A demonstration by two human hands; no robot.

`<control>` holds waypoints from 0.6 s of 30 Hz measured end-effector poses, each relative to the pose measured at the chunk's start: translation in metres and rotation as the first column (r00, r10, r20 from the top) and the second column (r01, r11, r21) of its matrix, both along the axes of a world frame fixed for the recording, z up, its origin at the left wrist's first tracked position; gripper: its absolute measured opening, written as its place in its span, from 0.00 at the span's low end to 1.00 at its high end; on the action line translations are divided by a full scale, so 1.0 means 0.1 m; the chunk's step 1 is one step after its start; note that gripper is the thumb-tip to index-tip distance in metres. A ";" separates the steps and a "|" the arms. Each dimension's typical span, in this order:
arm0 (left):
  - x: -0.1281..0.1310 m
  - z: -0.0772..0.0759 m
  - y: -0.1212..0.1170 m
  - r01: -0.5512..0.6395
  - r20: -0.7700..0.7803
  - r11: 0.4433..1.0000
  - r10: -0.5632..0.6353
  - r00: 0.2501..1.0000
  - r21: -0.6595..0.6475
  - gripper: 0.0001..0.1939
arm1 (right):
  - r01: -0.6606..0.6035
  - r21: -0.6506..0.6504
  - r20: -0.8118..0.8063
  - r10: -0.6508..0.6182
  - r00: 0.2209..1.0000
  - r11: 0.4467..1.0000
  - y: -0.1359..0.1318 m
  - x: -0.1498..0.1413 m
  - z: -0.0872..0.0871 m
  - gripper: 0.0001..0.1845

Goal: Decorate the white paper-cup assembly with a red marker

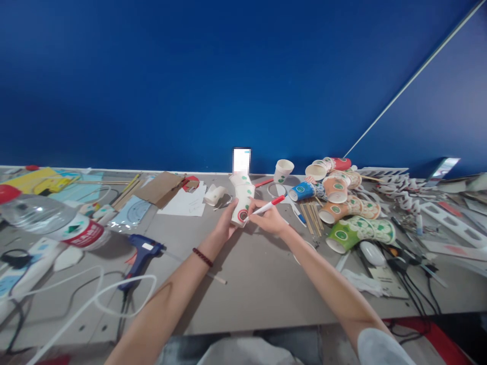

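My left hand is wrapped around a white paper cup piece printed with green leaves and a red ring. It has a stepped outline; I cannot tell whether it is one cup or several joined. Between the fingers of my right hand is a white marker with a red end, its other end close to the red ring. Whether the tip touches the paper is too small to tell. Behind them stands an upright white paper cup, and a cut cup piece lies to the left.
A phone leans on the blue wall. Stacked coloured cups and wooden sticks lie right. A blue glue gun, white paper, cardboard and a large bottle are left. A white cable loops near my left forearm.
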State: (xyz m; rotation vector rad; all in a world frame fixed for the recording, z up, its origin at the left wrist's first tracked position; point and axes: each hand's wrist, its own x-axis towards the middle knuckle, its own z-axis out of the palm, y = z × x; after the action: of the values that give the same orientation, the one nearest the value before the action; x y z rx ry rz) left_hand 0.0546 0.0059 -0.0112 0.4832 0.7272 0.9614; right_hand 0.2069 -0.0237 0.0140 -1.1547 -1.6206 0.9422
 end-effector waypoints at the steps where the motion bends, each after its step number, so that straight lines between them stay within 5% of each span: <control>1: 0.00 -0.01 0.00 0.004 0.004 1.000 -0.004 1.000 0.006 0.20 | 0.004 0.003 -0.005 -0.004 1.000 1.000 0.00 0.00 0.00 0.03; 18: -0.01 -0.04 0.02 0.007 -0.007 1.000 -0.007 1.000 0.000 0.20 | -0.011 0.041 0.026 0.010 1.000 0.999 0.01 0.01 -0.04 0.02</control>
State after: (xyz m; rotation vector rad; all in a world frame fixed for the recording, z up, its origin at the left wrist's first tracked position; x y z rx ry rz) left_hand 0.0539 0.0075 -0.0152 0.4889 0.7314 0.9537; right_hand 0.2075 -0.0223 0.0097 -1.1353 -1.6604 0.9005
